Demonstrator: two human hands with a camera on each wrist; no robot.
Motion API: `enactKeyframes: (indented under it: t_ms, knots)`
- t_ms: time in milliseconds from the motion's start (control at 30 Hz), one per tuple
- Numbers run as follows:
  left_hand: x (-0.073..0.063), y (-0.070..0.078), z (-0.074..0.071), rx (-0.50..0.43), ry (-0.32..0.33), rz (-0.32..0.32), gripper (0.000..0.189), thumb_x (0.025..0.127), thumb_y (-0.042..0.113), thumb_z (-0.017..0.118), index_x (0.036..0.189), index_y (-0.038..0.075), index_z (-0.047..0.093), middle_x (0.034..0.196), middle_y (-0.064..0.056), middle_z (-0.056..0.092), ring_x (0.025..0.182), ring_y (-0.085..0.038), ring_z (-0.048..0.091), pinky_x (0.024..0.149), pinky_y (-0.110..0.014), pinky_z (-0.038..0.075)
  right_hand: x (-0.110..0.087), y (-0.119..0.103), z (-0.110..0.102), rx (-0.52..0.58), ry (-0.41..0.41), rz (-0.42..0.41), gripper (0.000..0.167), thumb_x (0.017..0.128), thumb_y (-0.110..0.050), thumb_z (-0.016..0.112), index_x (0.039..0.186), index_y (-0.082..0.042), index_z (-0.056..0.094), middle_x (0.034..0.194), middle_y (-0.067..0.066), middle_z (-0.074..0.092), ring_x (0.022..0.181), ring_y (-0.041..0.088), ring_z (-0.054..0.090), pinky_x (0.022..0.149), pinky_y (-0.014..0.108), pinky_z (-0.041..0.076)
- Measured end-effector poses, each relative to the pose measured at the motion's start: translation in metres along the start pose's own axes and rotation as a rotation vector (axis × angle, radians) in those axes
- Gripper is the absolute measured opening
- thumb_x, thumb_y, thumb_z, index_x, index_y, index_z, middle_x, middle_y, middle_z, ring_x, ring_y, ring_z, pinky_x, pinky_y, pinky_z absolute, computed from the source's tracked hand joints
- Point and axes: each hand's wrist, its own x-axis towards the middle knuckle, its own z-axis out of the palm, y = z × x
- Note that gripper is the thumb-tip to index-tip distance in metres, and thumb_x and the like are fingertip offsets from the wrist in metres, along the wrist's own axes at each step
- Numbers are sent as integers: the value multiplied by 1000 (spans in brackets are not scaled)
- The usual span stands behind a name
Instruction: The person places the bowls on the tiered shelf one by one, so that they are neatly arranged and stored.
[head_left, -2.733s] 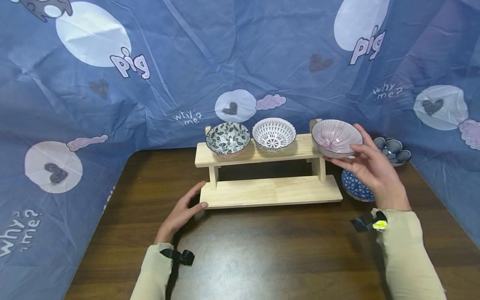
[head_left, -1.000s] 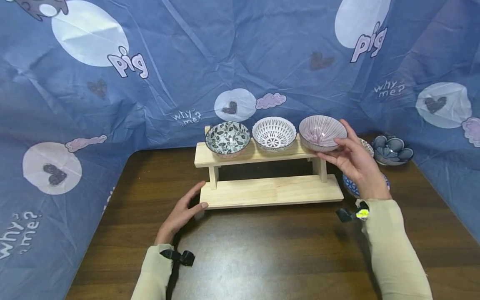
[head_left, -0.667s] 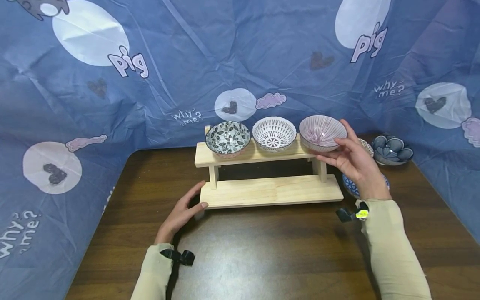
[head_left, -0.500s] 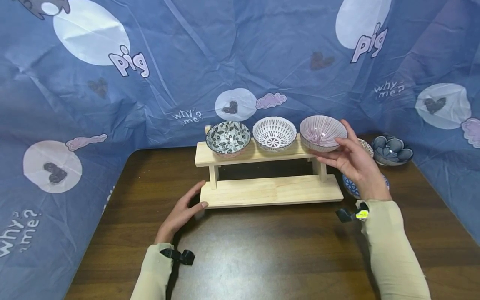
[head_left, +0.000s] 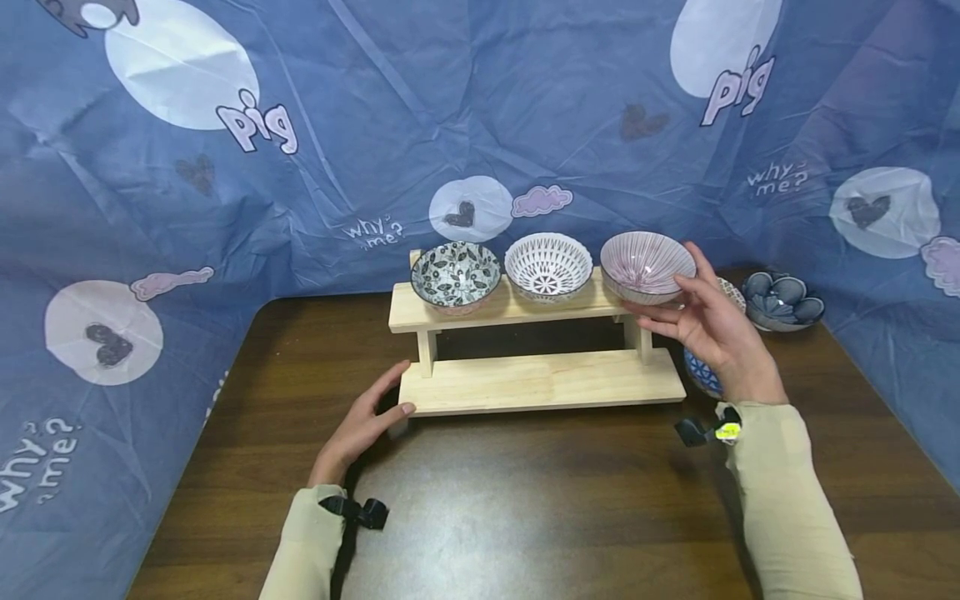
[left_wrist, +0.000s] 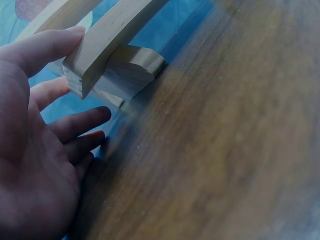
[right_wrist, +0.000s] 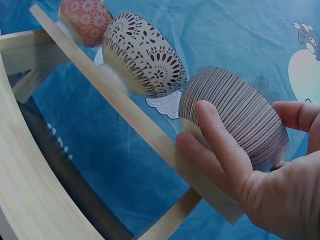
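Observation:
In the head view my right hand (head_left: 723, 337) holds a pink-and-grey striped bowl (head_left: 647, 265), thumb near its rim and fingers lower on its side. The bowl is at the right end of the upper board of a two-tier wooden rack (head_left: 540, 383). Seen from the right wrist, the striped bowl (right_wrist: 235, 117) is upright, its foot partly hidden by fingers. My left hand (head_left: 363, 425) holds the lower board's left end between thumb and forefinger. The left wrist view shows its other fingers loose beside the rack (left_wrist: 95, 65).
A white patterned bowl (head_left: 548, 267) and a dark leaf-patterned bowl (head_left: 456, 275) stand on the upper board. Right of the rack are a blue patterned bowl (head_left: 701, 373), a grey-blue petal-shaped bowl (head_left: 783, 302) and a partly hidden pale bowl (head_left: 731, 293). A printed blue cloth (head_left: 375, 125) hangs behind.
My right hand has brought the striped bowl leftward onto the upper board's right end, beside the white bowl. Over the last half second it barely shifts. My left hand stays at the rack.

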Motion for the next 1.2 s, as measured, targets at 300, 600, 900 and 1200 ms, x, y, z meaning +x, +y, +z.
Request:
enactKeyframes:
  t_ms: [300,600,900,1200]
  knots:
    - [0,-1,0,-3,1,-3,70,96,31,66,157,19,33,166,-12,28,154,-37,25,123,-67,10,-4,0,-4,-11,-11,-10,76,108,-11,37,156,-52,-6,164,2,-32,103,44,71,77,50,62]
    - [1,-1,1,-1,8,3,71,95,31,66,157,19,33,165,-13,29,153,-37,25,123,-66,11,-15,-1,-9,35,-47,-35,73,107,-6,33,157,-46,-3,133,10,58,106,47,70,80,55,60]
    - [1,-1,1,8,2,-6,71,96,32,65,157,20,32,166,-13,29,153,-37,25,122,-68,10,-26,-6,-17,104,-58,-29,69,108,-5,31,155,-46,2,127,13,64,109,49,68,83,59,58]
    - [1,0,2,5,11,1,72,95,32,67,157,20,33,165,-12,30,153,-37,27,123,-66,12,-37,-9,-30,203,-134,-51,55,108,-5,25,150,-40,14,129,25,62,112,56,63,87,64,56]
